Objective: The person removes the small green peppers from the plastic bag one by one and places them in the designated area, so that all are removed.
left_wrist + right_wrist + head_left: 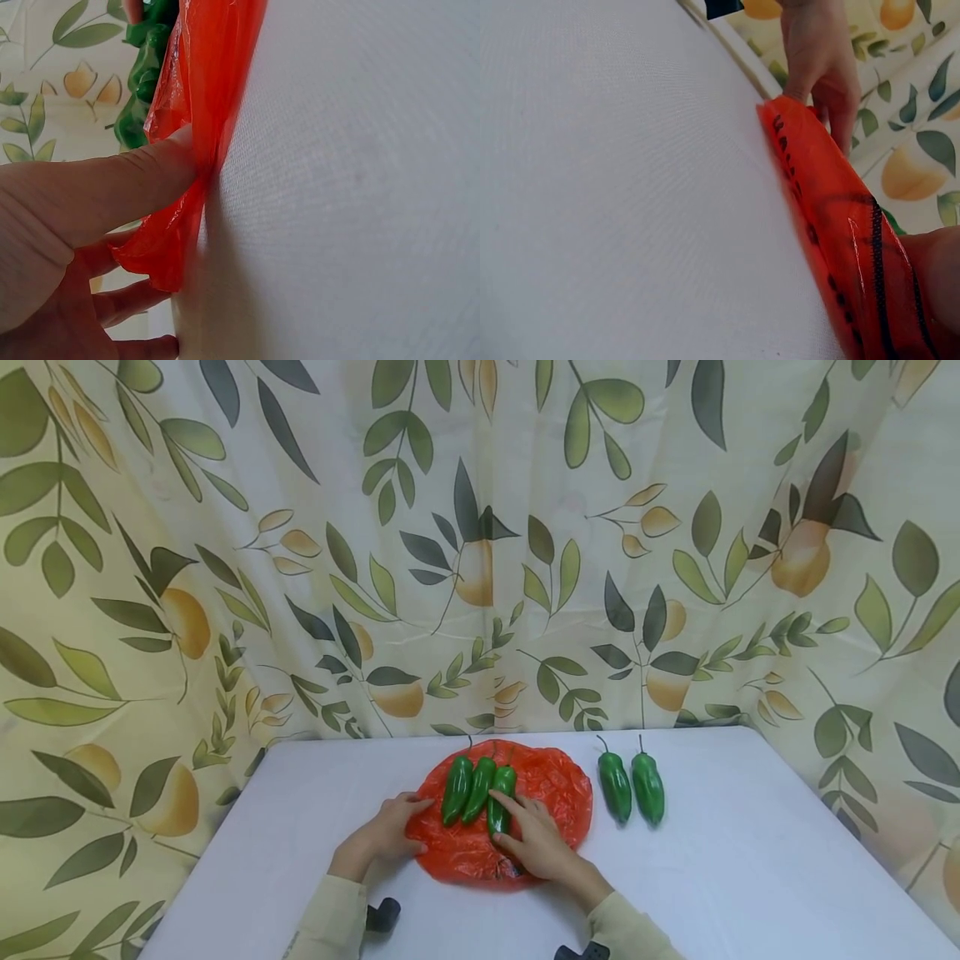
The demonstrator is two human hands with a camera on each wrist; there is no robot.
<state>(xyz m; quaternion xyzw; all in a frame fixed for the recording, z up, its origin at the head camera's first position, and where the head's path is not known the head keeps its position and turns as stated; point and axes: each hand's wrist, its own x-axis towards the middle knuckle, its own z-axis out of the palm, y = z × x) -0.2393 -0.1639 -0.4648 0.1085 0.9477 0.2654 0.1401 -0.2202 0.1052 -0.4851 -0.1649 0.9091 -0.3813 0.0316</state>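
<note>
A red plastic bag (551,793) lies flat on the white table, with three glossy green chili peppers (457,789) side by side on it. My left hand (384,833) rests at the bag's left edge, thumb and fingers spread. In the left wrist view the thumb (142,176) touches the crumpled red plastic (217,82). My right hand (543,843) holds the rightmost pepper (501,782) of the three, index finger across it and thumb near its lower tip. The right wrist view shows dark print on the bag (817,172); the right hand's grip is mostly hidden there.
Two more green peppers (647,787) lie side by side on the table (750,877), right of the bag. A leaf-and-fruit patterned curtain (525,568) hangs behind and beside the table. Dark devices (384,914) sit at both wrists.
</note>
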